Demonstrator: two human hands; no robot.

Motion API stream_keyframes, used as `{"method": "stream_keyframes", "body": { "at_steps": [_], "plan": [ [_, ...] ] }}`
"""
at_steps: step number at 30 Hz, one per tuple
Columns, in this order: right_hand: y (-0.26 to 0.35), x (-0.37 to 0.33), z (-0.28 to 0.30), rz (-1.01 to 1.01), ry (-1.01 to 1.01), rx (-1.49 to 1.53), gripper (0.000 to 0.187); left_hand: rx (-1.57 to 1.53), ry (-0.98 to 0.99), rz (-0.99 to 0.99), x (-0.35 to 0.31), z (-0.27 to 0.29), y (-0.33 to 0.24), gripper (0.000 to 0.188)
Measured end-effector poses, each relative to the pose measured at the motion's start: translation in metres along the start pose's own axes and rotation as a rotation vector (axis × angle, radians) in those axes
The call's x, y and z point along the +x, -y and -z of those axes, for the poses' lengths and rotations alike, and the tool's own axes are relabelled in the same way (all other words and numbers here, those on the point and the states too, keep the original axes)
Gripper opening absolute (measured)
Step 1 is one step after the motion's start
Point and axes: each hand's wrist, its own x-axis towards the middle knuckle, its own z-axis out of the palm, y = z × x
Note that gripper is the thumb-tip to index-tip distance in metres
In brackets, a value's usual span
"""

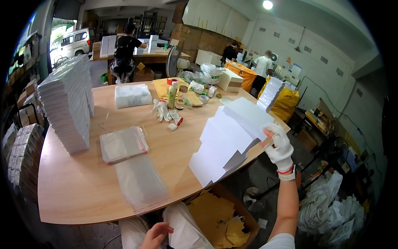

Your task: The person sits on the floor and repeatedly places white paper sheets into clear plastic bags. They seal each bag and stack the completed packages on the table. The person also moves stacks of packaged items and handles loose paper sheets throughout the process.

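Observation:
My right hand (279, 146), in a white glove with bare fingertips, is at the right edge of a stack of white sheets (224, 143). Its thumb and fingers close on the edge of the top white sheet (247, 115). The stack lies in uneven, stepped layers along the table's right side. Low in front of me, my bare left hand (156, 235) hovers near my lap, fingers loosely bent and apart, with nothing seen in it. Clear plastic bags (141, 180) lie on the table ahead of it, beside a thicker pile of clear bags (123, 144).
A tall stack of wrapped white packs (68, 106) stands at the table's left. White gloves (161, 111), a bottle (172, 95) and a white plastic-wrapped bundle (132, 96) lie farther back. A carton of yellow-brown paper (215, 216) sits below the table edge. Other people work in the background.

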Motion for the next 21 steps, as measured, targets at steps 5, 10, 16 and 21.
{"method": "stream_keyframes", "body": {
  "at_steps": [5,10,16,21],
  "plan": [
    [0.017,0.0,0.015,0.124,0.009,-0.176,0.035,0.206,0.246,-0.094,0.056,-0.031,-0.036,0.038],
    [0.051,-0.004,0.018,0.102,0.013,-0.133,0.035,-0.279,0.29,0.076,0.172,-0.129,-0.09,0.038],
    [0.049,-0.002,0.023,0.035,-0.058,0.021,0.041,-0.625,0.358,0.033,0.246,-0.168,-0.085,0.025],
    [0.042,-0.035,0.023,-0.186,-0.273,0.175,0.031,-0.614,0.319,0.062,0.25,-0.171,-0.07,0.021]
  ]
}}
